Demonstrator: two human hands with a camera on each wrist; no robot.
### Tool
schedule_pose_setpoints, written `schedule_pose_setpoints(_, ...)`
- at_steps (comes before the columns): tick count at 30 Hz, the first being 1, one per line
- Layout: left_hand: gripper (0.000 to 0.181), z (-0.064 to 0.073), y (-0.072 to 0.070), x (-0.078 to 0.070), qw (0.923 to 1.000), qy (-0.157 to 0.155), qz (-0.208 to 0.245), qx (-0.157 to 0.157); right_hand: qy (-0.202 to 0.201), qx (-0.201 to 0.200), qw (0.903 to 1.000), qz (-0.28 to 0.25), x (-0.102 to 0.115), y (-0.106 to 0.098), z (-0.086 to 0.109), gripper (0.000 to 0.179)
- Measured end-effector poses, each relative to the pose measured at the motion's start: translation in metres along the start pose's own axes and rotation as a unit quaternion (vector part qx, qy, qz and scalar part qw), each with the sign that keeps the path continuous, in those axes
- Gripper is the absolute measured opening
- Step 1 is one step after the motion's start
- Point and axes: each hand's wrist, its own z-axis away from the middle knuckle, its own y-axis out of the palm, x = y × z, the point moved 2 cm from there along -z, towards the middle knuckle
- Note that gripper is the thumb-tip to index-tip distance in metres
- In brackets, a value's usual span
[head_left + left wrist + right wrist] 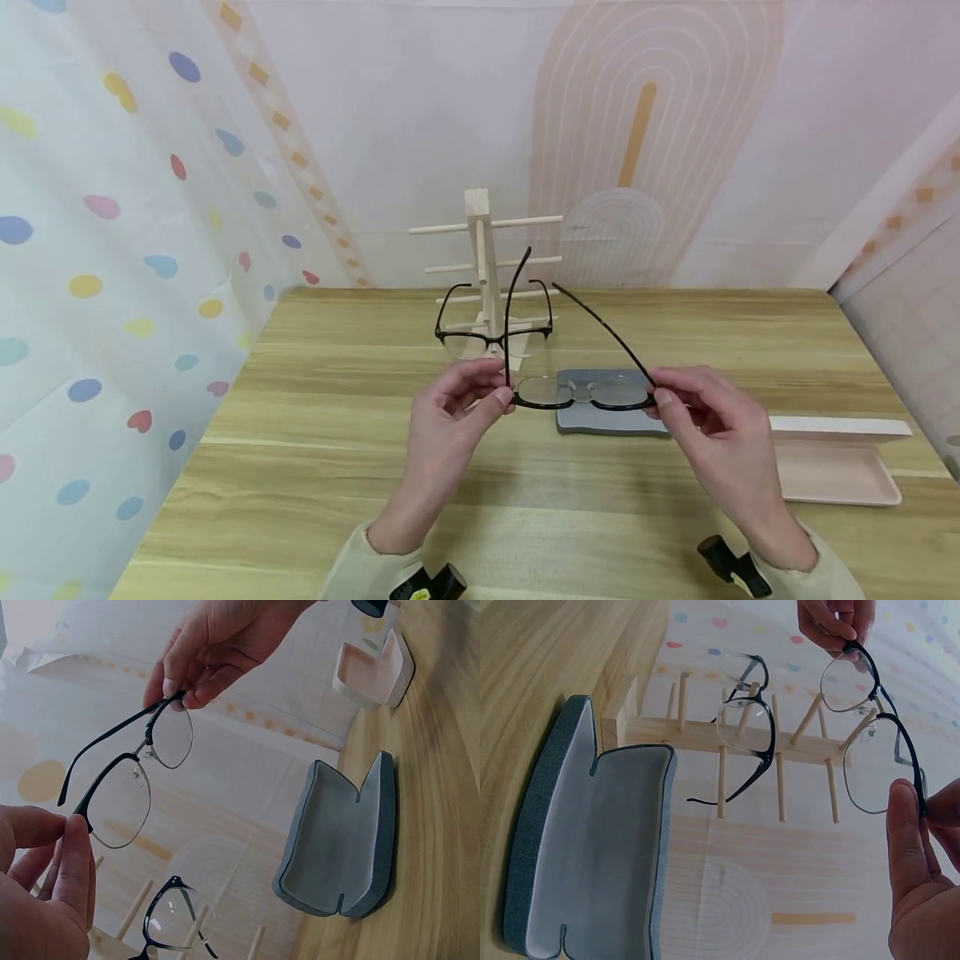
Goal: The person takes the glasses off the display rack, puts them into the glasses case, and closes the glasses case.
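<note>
A pair of black half-rim eyeglasses (543, 406) is held up above the table, temples unfolded and pointing away. My left hand (450, 421) pinches its left hinge corner between thumb and fingers. At the opposite corner, my right hand (726, 437) does the same. Both wrist views show the clear lenses and thin lower rims between the hands. Behind, a wooden peg stand (482, 242) carries a second pair of black-rimmed glasses (452, 335). Beneath the held glasses sits a grey-blue glasses case (607, 421), its lid raised in the left wrist view.
At the right of the wooden table (300, 467) lies an opened pale pink case (840, 471). A patterned curtain (420, 100) hangs behind the table and along its left side. The stand's pegs stick out to both sides.
</note>
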Motion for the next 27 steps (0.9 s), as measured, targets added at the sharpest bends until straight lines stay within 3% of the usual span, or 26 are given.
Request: schedule_pose_setpoints(27, 0.031, 0.0008, -0.0016, 0.0073, 0.9996, -0.026, -0.008, -0.008, 0.021, 0.019, 0.9993, -0.023, -0.0066, 0.0, 0.0072, 0.023)
